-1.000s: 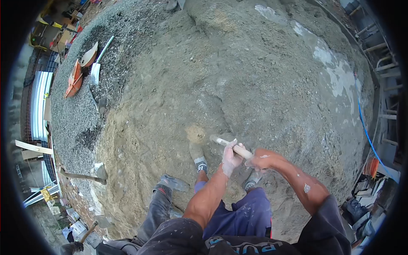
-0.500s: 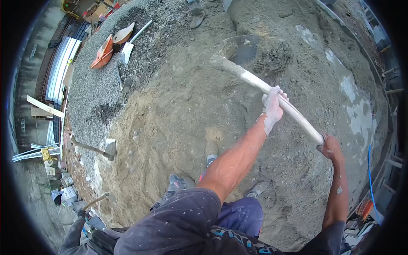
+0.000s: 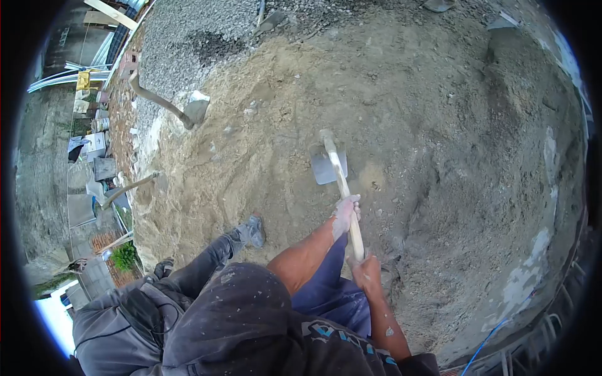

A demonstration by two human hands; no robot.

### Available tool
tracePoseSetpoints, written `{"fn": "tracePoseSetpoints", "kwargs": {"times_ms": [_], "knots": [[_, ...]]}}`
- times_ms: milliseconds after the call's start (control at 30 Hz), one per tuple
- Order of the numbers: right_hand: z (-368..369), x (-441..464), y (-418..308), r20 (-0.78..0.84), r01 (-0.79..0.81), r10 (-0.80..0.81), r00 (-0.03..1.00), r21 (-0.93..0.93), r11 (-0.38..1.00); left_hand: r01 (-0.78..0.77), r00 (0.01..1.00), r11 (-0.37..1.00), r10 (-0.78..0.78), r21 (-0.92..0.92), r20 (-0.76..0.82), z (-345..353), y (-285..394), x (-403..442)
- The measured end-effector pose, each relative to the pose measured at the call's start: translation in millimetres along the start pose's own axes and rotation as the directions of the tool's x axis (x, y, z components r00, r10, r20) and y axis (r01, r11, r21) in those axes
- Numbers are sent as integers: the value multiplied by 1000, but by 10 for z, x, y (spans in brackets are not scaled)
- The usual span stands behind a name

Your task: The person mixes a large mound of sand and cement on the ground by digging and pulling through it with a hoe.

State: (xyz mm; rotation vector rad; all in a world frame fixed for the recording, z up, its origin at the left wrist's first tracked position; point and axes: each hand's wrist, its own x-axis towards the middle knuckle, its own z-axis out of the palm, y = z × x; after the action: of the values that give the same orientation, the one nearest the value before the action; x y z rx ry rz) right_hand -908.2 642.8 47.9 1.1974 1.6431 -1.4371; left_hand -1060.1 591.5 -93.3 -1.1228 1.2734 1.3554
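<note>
A hoe with a pale wooden handle is in both my hands, its wide metal blade low over the sandy grey mix and turned back toward me. My left hand, dusted with pale powder, wraps round the middle of the handle. Closed on the handle's near end is my right hand, close to my blue trouser leg. Whether the blade touches the ground I cannot tell. Damp sand and gravel mix spreads around the hoe.
A co-worker in a dark jacket is close on my left, one boot on the sand. Two other hoes, one with a curved handle, stand at the left. Gravel lies beyond. A blue hose runs at lower right.
The hoe has come in from the upper right toward my feet, both hands still on it. My view has swung left and down, showing more of the co-worker.
</note>
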Motion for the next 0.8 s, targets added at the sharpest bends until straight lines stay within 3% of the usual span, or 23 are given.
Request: {"fn": "tracePoseSetpoints", "kwargs": {"times_ms": [67, 167, 333, 400, 433, 467, 533, 667, 733, 800], "knots": [[69, 67, -217, 119, -6, 10, 993, -35, 999, 120, 989, 993, -121, -19, -84, -471, -60, 386], [258, 389, -319, 394, -182, 173, 903, -15, 983, 97, 979, 989, -115, -109, -170, -693, 211, 298], [445, 1071, -933, 620, -295, 43, 783, 309, 904, -20, 940, 992, -23, -125, -340, -1045, 942, 657], [578, 1555, -1088, 684, -274, 55, 728, 217, 937, -43, 918, 991, -10, -124, -397, -1113, 1221, 871], [551, 1685, -1263, 672, -270, 15, 740, 277, 922, -51, 910, 989, -11, -138, -415, -1129, 1286, 1036], [501, 1820, -1422, 659, -264, -23, 752, 333, 905, -54, 910, 993, 4, -109, -414, -1020, 1330, 1075], [441, 2251, -1569, 693, -274, 78, 717, 176, 946, -75, 911, 996, 47, -53, -410, -705, 1504, 1074], [-294, 2822, -1806, 615, -81, 112, 780, -78, 994, 99, 977, 966, -140, -237, -163, 105, 1676, 1385], [-1012, 2914, -1891, 620, -41, 143, 771, -176, 984, 178, 974, 888, -221, -425, -55, 644, 1568, 1538], [-1477, 3359, -1755, 586, -92, 170, 792, -160, 983, 162, 982, 890, -187, -425, -17, 1320, 1665, 1746]]}}
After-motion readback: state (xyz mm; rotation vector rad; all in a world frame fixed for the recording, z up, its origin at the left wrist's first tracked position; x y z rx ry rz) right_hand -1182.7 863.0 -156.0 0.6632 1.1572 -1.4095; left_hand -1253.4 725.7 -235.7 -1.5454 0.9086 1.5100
